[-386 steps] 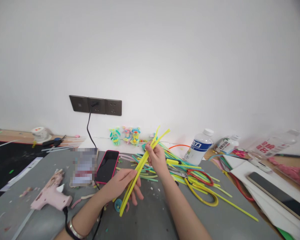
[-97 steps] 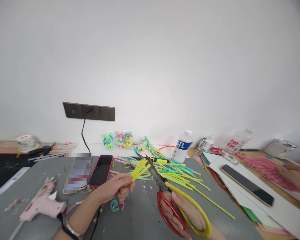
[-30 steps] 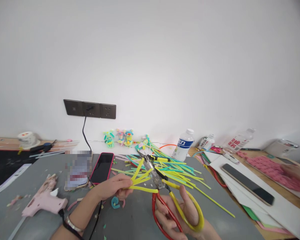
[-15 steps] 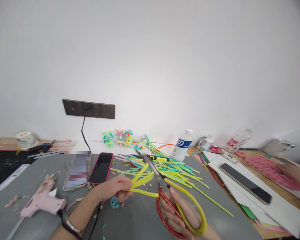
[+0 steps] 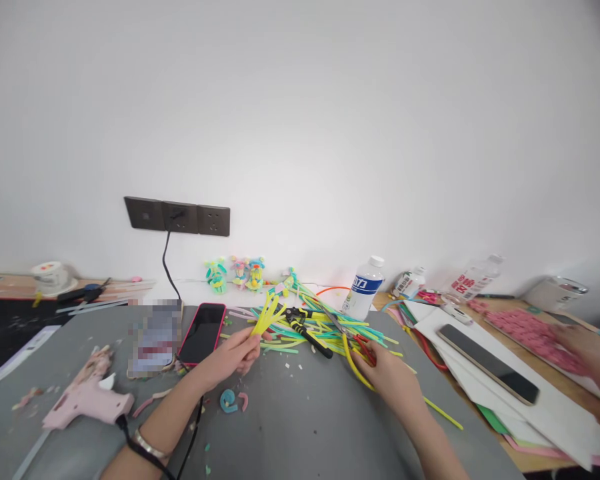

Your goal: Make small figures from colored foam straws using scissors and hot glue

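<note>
My left hand [image 5: 243, 350] is closed around a small bunch of yellow pipe cleaners [image 5: 266, 317], whose free ends point up and away. My right hand [image 5: 380, 370] grips the handles of a pair of scissors [image 5: 349, 343] with red and yellow loops. The scissor blades lie over a pile of green, teal and yellow pipe cleaners [image 5: 370, 330]. Black-and-yellow pliers [image 5: 307, 331] rest on that pile between my hands. A curled blue piece [image 5: 228, 401] and a small pink piece [image 5: 243, 401] lie on the grey mat nearer to me.
At left lie a pink glue gun [image 5: 87, 403] with a black cord and a phone [image 5: 203, 333] in a pink case. Small figures [image 5: 240, 273] stand by the wall. A white bottle [image 5: 365, 287] rises behind the pile. Another person's hand [image 5: 583, 340] touches pink material [image 5: 530, 333] at right.
My right hand has carried the scissors away from the bunch, up and right onto the pile. The bunch in my left hand now points more upward. The pliers show more fully.
</note>
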{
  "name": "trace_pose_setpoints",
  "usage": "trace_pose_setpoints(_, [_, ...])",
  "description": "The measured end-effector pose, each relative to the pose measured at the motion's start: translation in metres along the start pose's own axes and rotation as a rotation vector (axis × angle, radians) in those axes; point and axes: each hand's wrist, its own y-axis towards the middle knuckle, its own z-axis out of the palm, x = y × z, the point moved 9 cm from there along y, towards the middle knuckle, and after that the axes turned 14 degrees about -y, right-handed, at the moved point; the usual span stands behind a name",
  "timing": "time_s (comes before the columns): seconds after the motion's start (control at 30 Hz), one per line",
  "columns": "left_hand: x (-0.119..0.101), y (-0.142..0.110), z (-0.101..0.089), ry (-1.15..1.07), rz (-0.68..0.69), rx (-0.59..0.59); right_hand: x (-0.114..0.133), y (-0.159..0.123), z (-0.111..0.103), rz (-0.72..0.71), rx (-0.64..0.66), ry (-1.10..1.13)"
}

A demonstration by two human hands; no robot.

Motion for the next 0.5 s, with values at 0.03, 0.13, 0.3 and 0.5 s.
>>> trace_pose_setpoints(0.03, [0.001,0.000,-0.001,0.001,-0.007,-0.009,0.001,0.002,0.005,-0.016,-0.021,-0.038])
trace_pose_setpoints(0.13, [-0.002,0.001,-0.006,0.090,0.026,-0.045,0.009,0.007,0.003,-0.076,-0.184,-0.027])
trace_pose_setpoints(0.3, [-0.010,0.005,-0.014,0.324,0.123,-0.086,0.042,0.006,-0.032,-0.205,-0.409,0.418])
trace_pose_setpoints(0.5, [-0.023,0.004,-0.017,0.591,0.304,-0.152,0.127,0.006,-0.074,-0.458,-0.352,0.834])
